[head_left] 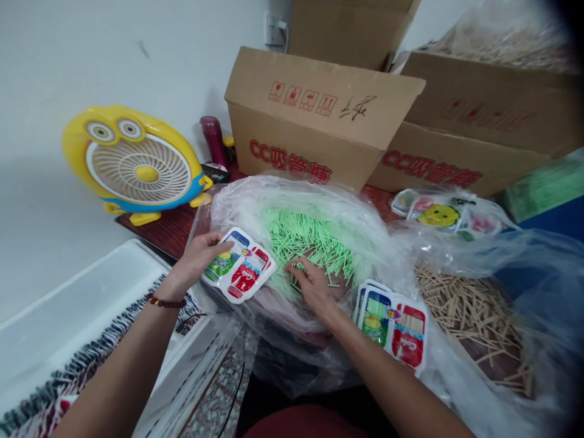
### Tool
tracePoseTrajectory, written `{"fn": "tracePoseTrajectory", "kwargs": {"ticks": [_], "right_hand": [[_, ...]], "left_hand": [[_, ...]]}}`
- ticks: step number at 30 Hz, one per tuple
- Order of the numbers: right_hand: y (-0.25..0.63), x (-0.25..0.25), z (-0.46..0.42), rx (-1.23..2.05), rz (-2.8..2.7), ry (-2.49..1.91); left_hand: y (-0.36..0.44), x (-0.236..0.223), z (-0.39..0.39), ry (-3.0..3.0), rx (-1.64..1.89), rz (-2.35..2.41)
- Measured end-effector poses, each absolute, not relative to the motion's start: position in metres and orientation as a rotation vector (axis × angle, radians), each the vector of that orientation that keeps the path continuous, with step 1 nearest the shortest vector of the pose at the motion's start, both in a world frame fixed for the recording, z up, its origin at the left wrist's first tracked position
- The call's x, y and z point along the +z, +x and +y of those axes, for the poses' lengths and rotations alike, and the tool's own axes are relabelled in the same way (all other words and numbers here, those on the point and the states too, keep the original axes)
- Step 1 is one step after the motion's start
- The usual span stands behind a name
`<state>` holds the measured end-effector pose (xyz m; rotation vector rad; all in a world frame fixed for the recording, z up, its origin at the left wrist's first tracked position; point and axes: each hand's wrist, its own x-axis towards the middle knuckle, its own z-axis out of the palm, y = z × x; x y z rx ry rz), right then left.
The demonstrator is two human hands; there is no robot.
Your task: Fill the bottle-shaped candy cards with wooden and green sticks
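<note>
My left hand (203,255) grips the edge of a two-part candy packet (246,274), one half printed like a green Sprite bottle, the other like a red Cola bottle. Right of it, over a clear plastic bag (241,194), my right hand (312,283) is closed with a small bundle of green candy sticks (298,266) pinched at the fingertips. Many more loose green sticks (305,234) lie in that bag. Beside my right forearm rests a small stack of similar packets (395,322), with green and tan sticks showing inside the top one.
Tan sticks (469,316) fill another plastic bag at right. Behind stand two cardboard boxes, one left (310,121) and one right (433,152). A yellow fan (146,173) and a red thermos (213,141) are at left. A white bin (123,267) holds packed packets. More packets (447,213) lie back right.
</note>
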<state>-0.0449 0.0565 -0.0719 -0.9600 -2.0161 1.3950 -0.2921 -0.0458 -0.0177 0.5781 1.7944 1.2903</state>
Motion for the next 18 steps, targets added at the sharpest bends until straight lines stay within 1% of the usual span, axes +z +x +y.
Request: {"fn": "tracePoseTrajectory", "kwargs": {"ticks": [4,9,11,16,18], "right_hand": [[-0.050,-0.068,0.070,1.351,-2.065,-1.025],[-0.048,-0.063,0.093,1.041,-2.290,-1.031],[-0.046,-0.061,0.098,0.985,-2.356,-1.041],[-0.041,-0.053,0.103,1.046,-2.421,-1.017],[-0.040,-0.050,0.100,1.132,-2.342,-0.978]], "left_hand": [[-0.293,-0.019,-0.049,0.617,1.291,1.766],[-0.292,-0.017,-0.053,0.573,1.320,1.731],[-0.291,-0.016,-0.055,0.571,1.326,1.738],[-0.288,-0.018,-0.059,0.622,1.376,1.702],[-0.286,-0.018,-0.060,0.616,1.385,1.695]]}}
